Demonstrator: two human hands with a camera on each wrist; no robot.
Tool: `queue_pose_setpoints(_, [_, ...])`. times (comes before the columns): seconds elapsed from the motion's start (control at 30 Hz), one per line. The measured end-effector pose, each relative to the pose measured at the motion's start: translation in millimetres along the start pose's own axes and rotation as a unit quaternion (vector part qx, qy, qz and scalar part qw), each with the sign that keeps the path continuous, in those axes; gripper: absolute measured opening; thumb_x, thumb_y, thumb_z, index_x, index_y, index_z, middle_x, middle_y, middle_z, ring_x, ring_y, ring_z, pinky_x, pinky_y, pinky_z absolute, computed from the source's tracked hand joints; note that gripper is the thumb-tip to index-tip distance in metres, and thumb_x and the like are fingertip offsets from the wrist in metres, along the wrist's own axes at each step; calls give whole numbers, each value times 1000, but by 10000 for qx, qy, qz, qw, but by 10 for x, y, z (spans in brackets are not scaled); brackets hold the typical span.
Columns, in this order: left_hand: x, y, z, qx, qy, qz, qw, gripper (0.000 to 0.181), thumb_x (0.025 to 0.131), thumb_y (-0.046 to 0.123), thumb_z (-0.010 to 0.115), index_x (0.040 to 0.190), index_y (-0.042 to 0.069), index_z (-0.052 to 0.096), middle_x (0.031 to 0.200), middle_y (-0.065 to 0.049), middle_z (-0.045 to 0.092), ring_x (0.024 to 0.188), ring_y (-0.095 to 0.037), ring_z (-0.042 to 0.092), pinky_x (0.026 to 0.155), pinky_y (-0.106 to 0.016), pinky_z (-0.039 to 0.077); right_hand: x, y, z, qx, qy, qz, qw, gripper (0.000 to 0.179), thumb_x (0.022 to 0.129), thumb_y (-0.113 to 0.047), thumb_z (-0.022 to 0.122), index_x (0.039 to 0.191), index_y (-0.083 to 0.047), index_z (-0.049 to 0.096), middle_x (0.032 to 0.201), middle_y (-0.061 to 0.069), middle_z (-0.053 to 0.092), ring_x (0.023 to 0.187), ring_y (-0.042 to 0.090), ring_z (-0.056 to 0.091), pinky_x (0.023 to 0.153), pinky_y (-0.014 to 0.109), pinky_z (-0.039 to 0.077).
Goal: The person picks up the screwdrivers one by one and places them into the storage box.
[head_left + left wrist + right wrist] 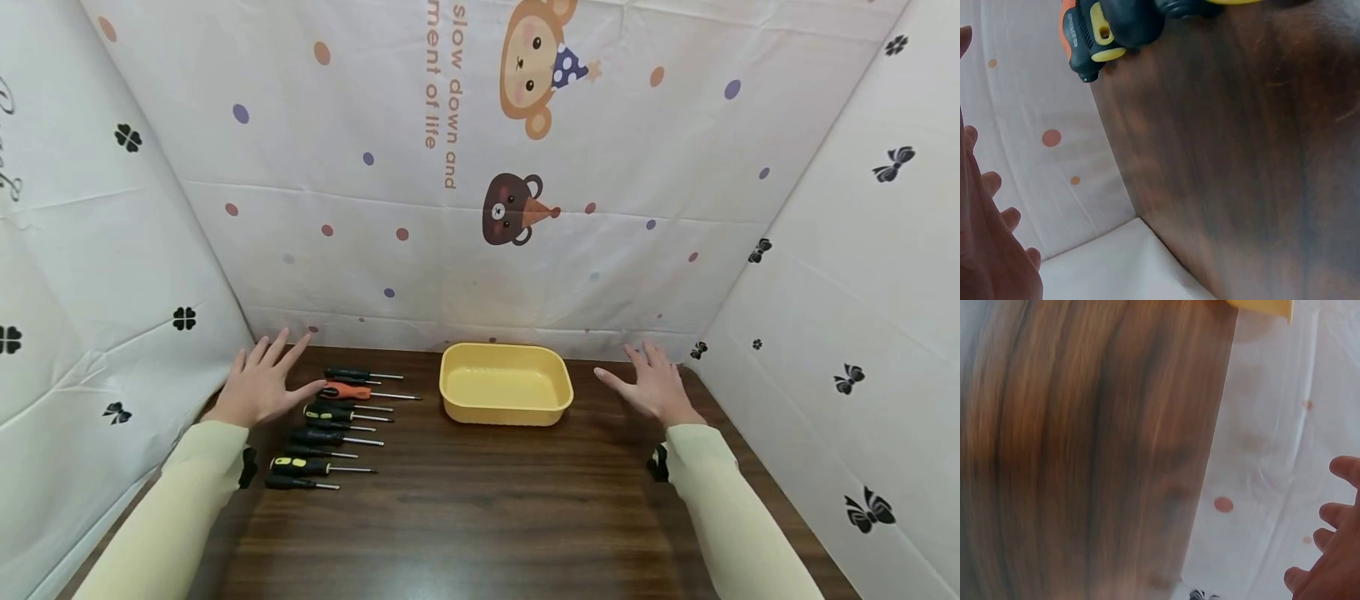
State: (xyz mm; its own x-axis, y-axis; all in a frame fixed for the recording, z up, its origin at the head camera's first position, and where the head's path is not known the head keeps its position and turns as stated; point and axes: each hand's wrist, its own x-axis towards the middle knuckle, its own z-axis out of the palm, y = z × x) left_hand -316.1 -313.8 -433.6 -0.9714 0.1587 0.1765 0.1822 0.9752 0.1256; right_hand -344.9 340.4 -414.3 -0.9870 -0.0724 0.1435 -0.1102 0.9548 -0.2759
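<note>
My left hand (258, 387) is spread with straight fingers at the left side of the table, its thumb close to the handle of an orange screwdriver (345, 391). Several screwdrivers lie in a column beside it, shafts toward the right. Among them are a black-and-yellow screwdriver (300, 466) and a small black one (292, 482) at the near end. In the left wrist view, handle ends (1094, 37) show at the top. On the right, my right hand (654, 388) is also spread and holds nothing. Between the hands sits a yellow rectangular tub (506, 414), nearer the right hand.
The dark wooden table (465, 517) is enclosed by a white printed cloth (420, 267) at the back and on both sides. The tub stands close to the back cloth. Dark bands (658, 462) circle both wrists.
</note>
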Motion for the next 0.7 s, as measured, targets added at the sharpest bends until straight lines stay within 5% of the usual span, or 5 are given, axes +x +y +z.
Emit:
queue_pose_setpoints(0.23, [-90, 47, 68, -118, 183, 73, 9997, 94, 96, 74, 48, 167, 22, 13, 169, -27, 14, 151, -56, 16, 118, -76, 9, -9, -107, 103, 706, -23, 58, 9975, 100, 97, -76, 41, 162, -3, 23, 168, 30, 9, 154, 53, 9, 119, 73, 17])
queue_pose_setpoints(0.7, [-295, 174, 113, -351, 384, 292, 9982, 90, 97, 66, 54, 165, 17, 22, 165, -29, 24, 144, -57, 29, 115, -73, 25, 26, -267, 271, 1532, 37, 118, 9881, 89, 101, -70, 38, 162, -5, 28, 167, 26, 22, 155, 48, 15, 122, 68, 17])
